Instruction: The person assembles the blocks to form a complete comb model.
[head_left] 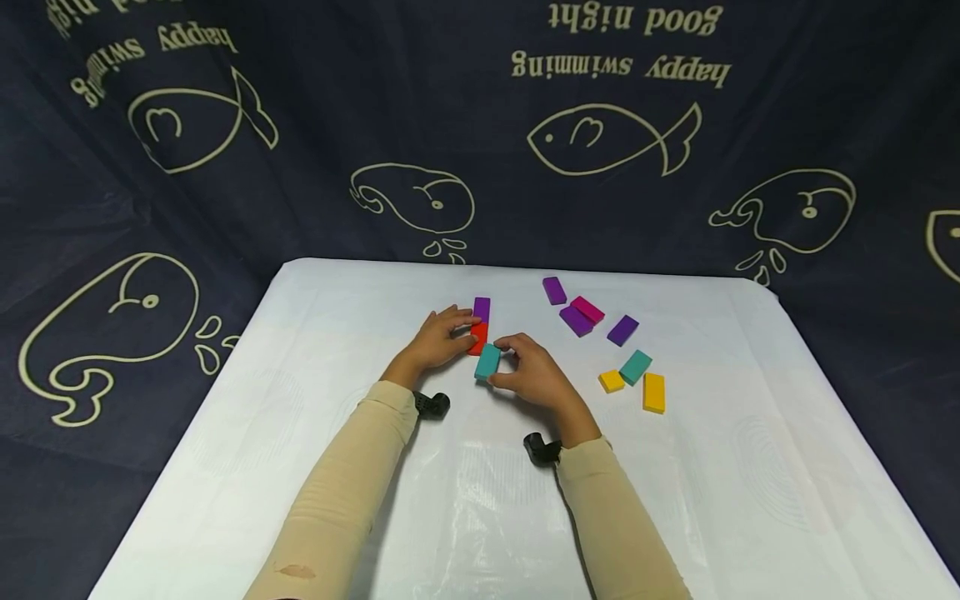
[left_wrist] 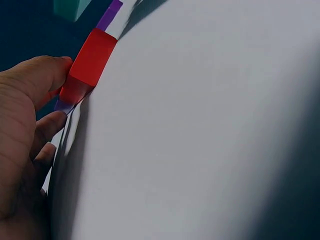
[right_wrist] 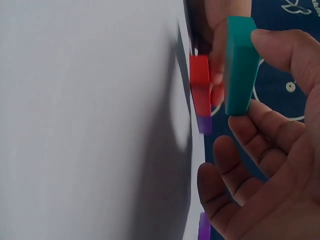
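My right hand point(head_left: 534, 377) pinches a teal block point(head_left: 487, 362) between thumb and a fingertip. In the right wrist view the teal block point(right_wrist: 241, 65) is held above the white tabletop, its other fingers loosely bent below. My left hand point(head_left: 442, 340) holds a red block point(head_left: 480, 340) with its thumb point(left_wrist: 52, 70) against one side; its fingers reach over the far end. A purple block point(head_left: 482, 309) lies end to end with the red block, on its far side. Part of the red block is hidden behind the left fingers.
To the right lie loose purple blocks point(head_left: 622, 330), a magenta block point(head_left: 587, 309) touching a purple one point(head_left: 576, 322), another teal block point(head_left: 636, 367) and two yellow blocks point(head_left: 654, 393). A dark printed cloth point(head_left: 315, 217) hangs behind the white table point(head_left: 300, 450).
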